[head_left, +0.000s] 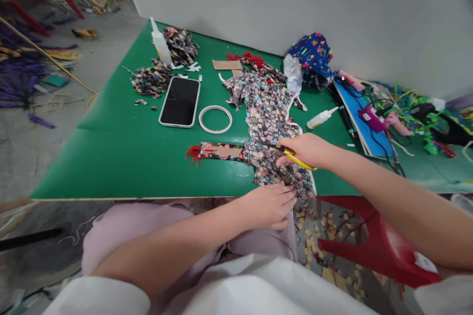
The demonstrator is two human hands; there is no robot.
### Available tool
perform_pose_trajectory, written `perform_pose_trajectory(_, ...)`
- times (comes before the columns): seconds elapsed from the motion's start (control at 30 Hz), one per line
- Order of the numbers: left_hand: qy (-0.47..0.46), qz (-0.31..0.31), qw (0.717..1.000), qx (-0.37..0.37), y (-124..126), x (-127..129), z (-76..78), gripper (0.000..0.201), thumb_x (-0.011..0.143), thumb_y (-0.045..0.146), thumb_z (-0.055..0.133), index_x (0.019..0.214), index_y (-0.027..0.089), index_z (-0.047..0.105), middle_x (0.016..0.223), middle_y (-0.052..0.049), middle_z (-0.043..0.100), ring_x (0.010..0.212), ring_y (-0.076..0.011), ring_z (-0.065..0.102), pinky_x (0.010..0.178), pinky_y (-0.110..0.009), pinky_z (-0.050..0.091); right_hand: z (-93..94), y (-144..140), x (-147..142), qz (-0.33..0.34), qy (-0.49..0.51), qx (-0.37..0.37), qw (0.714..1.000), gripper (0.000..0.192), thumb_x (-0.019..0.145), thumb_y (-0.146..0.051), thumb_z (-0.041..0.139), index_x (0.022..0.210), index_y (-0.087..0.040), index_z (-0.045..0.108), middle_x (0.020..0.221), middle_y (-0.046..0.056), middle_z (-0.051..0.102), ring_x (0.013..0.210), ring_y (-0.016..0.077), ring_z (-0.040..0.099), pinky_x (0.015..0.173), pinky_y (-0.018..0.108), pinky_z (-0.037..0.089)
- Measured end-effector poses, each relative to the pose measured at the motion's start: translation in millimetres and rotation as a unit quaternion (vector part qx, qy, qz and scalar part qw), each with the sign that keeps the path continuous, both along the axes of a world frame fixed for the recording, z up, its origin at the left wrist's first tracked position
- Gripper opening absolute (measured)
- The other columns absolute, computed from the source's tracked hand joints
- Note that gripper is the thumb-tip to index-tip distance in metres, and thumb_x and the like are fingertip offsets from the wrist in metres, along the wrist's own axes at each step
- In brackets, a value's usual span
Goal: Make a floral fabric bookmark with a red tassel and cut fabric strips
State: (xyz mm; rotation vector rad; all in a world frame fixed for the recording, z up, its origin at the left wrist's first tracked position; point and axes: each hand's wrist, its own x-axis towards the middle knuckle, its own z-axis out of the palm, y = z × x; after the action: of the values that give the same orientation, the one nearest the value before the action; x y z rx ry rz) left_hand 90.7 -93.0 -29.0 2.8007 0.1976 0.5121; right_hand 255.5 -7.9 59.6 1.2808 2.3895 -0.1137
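Note:
My right hand [305, 151] is closed round the yellow handles of scissors [295, 158], whose dark blades lie across a small-flowered fabric [268, 108]. At the table's front edge my left hand [273, 204] grips the near end of that fabric, fingers on top and thumb lower down. The fabric spreads over the green table, partly hanging past its edge. To the left, a floral strip with a brown middle [223, 151] touches the fabric, and a red tassel [193, 154] sticks out at its far left end.
On the green table [111, 167] are a phone [180, 102], a white tape ring [215, 119], fabric scraps [152, 78], a white bottle [161, 44] and a small glue bottle [322, 118]. Cords, a blue folder [364, 120] and a blue patterned cloth [314, 56] crowd the right. A red stool [391, 243] stands below.

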Motion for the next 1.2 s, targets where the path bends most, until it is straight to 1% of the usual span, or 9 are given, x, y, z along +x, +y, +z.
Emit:
perform_pose_trajectory(0.13,-0.031,0.008,0.999,0.018,-2,-5,-4.2,0.049,0.089,0.036,0.04,0.122,0.003,0.052,0.127,-0.017,0.055,0.118,-0.0246,0.051,0.106,-0.037,0.033,-22.7,-21,24,-0.139,0.156,0.044,0.977,0.036,0.087,-0.042,0.048,0.116,-0.021,0.048,0.09,0.007,0.071,0.077,0.0229,0.067,0.062,0.028,0.046)
perform_pose_trajectory(0.2,-0.045,0.009,0.999,0.021,-3,-7,-5.8,0.048,0.09,0.035,0.037,0.122,0.003,0.051,0.127,-0.016,0.055,0.118,-0.024,0.051,0.106,-0.037,0.033,-41.0,-27,32,-0.139,0.189,0.069,0.97,0.041,0.086,-0.036,0.05,0.123,-0.019,0.043,0.107,0.011,0.067,0.094,0.0259,0.065,0.074,0.034,0.05)
perform_pose_trajectory(0.27,-0.046,0.012,0.999,0.022,-2,-10,-5.6,0.048,0.091,0.034,0.036,0.123,0.002,0.05,0.128,-0.016,0.054,0.118,-0.0244,0.05,0.105,-0.038,0.035,-58.2,-26,36,-0.124,0.199,0.074,0.969,0.046,0.085,-0.03,0.051,0.128,-0.018,0.04,0.127,0.013,0.056,0.119,0.0264,0.052,0.092,0.037,0.045)
perform_pose_trajectory(0.37,-0.043,0.031,0.998,0.023,2,-14,-2.3,0.045,0.09,0.032,0.039,0.122,0.004,0.051,0.127,-0.015,0.056,0.116,-0.0251,0.052,0.101,-0.039,0.04,-72.5,-9,36,-0.128,0.204,0.084,0.967,0.047,0.087,-0.028,0.048,0.132,-0.018,0.036,0.135,0.012,0.049,0.128,0.0245,0.043,0.099,0.038,0.041)
perform_pose_trajectory(0.5,-0.031,0.062,0.998,0.013,8,-18,3.1,0.042,0.091,0.031,0.038,0.123,0.008,0.052,0.126,-0.013,0.057,0.114,-0.0241,0.053,0.097,-0.038,0.043,-71.6,22,33,-0.142,0.199,0.094,0.965,0.047,0.087,-0.035,0.05,0.129,-0.015,0.04,0.135,0.016,0.049,0.118,0.0264,0.053,0.093,0.036,0.044)
perform_pose_trajectory(0.73,0.026,0.132,0.991,0.012,17,-19,5.5,0.047,0.086,0.037,0.047,0.129,0.019,0.046,0.129,-0.014,0.053,0.121,-0.0298,0.048,0.1,-0.047,0.039,-69.3,67,23,-0.167,0.172,0.123,0.963,0.041,0.088,-0.034,0.047,0.124,-0.017,0.042,0.111,0.014,0.064,0.099,0.0267,0.061,0.08,0.033,0.046)
perform_pose_trajectory(1.0,0.032,0.183,0.982,0.029,20,-18,-0.2,0.051,0.086,0.042,0.048,0.122,0.006,0.052,0.108,-0.015,0.064,0.112,-0.0278,0.055,0.099,-0.04,0.044,-71.0,117,13,-0.181,0.164,0.15,0.958,0.04,0.09,-0.025,0.04,0.127,-0.013,0.041,0.109,0.017,0.065,0.095,0.0267,0.062,0.076,0.032,0.044)
perform_pose_trajectory(1.1,0.008,0.196,0.979,0.048,23,-20,-1.0,0.044,0.087,0.035,0.047,0.119,0.006,0.054,0.111,-0.015,0.065,0.114,-0.0259,0.055,0.097,-0.037,0.046,-65.1,131,9,-0.19,0.171,0.159,0.954,0.038,0.089,-0.025,0.041,0.125,-0.011,0.043,0.105,0.018,0.066,0.092,0.0265,0.063,0.074,0.031,0.044)
perform_pose_trajectory(1.2,-0.038,0.215,0.974,0.058,27,-22,1.0,0.032,0.087,0.024,0.045,0.109,0.007,0.06,0.115,-0.015,0.064,0.113,-0.0239,0.057,0.096,-0.035,0.048,-53.4,127,7,-0.205,0.188,0.183,0.943,0.037,0.091,-0.034,0.04,0.121,-0.012,0.045,0.101,0.017,0.065,0.093,0.0275,0.061,0.073,0.032,0.043)
